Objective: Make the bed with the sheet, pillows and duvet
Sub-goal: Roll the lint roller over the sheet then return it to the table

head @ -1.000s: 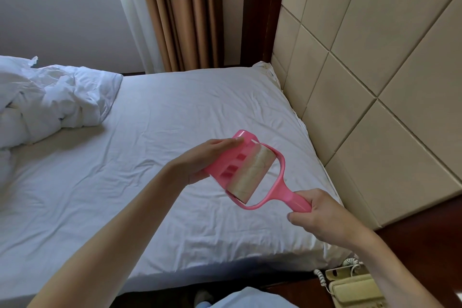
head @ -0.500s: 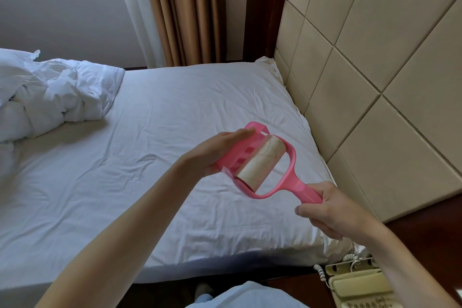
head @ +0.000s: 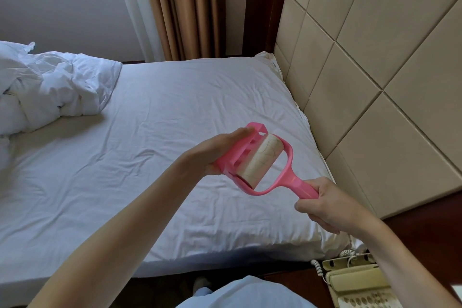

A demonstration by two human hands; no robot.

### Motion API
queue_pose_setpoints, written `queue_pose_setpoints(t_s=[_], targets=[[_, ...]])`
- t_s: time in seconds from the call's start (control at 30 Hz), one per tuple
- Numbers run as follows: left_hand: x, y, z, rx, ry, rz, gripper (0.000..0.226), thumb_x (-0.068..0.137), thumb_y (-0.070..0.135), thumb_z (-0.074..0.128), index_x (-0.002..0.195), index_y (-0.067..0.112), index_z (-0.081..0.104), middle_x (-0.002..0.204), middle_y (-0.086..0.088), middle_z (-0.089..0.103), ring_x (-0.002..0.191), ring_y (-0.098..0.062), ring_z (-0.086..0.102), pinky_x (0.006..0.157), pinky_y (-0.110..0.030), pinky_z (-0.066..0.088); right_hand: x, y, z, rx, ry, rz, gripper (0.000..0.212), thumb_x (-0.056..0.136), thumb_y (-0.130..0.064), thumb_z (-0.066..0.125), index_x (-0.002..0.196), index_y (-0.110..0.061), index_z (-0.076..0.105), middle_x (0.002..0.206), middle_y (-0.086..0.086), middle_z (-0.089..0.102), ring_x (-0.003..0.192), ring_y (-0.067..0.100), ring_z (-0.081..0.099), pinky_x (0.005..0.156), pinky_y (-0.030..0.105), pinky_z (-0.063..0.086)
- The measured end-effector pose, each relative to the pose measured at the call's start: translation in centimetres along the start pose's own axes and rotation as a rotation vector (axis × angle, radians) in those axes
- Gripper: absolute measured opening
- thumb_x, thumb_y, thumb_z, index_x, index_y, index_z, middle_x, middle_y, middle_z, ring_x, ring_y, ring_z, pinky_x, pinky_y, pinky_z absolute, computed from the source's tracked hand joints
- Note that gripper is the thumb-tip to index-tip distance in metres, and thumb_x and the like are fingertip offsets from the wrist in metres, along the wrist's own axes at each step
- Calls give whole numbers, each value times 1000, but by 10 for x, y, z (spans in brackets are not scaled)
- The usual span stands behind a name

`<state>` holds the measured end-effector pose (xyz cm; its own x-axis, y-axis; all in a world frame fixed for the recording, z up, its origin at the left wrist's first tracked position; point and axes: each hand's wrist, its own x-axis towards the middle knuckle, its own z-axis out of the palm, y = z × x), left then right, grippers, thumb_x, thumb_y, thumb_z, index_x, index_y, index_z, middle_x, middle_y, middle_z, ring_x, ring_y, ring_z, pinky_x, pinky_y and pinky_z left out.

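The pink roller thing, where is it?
In the head view, the pink lint roller is above the sheet, held between the left hand and right hand.

Both forearms were bare from the near edge of the view up to the wrists, with no sleeves, watch or rings showing. The left hand (head: 220, 151) and right hand (head: 330, 207) wore no gloves. At the near edge, a pale blue garment (head: 247, 294) covered the person's body, smooth and unpatterned.
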<state>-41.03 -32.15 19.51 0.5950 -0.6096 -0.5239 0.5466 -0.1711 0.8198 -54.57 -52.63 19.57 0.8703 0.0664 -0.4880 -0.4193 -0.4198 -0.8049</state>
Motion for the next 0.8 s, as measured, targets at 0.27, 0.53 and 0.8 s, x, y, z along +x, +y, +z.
queue_pose_setpoints(t_s=[0.27, 0.53, 0.8], targets=[[-3, -3, -3, 109, 52, 43, 41, 94, 48, 51, 111, 12, 63, 94, -7, 70, 81, -20, 66, 73, -33, 54, 3, -1, 4, 15, -34, -7, 28, 83, 4, 56, 69, -10, 36, 44, 3, 29, 31, 14, 20, 36, 19, 22], [-13, -3, -4, 77, -5, 88, 32, 97, 40, 46, 104, 14, 63, 82, 1, 73, 74, -14, 69, 62, -26, 56, 3, 1, 16, 0, 21, -25, 33, 81, 4, 56, 64, -11, 31, 46, -3, 26, 34, 11, 20, 38, 17, 21], [-18, -16, -9, -7, -109, 258, 37, 98, 35, 48, 135, 34, 45, 121, -2, 61, 99, -18, 64, 71, -31, 55, -2, 10, 26, -237, 199, -205, 39, 76, -6, 62, 56, -14, 29, 51, -7, 26, 50, 10, 22, 50, 25, 21]])
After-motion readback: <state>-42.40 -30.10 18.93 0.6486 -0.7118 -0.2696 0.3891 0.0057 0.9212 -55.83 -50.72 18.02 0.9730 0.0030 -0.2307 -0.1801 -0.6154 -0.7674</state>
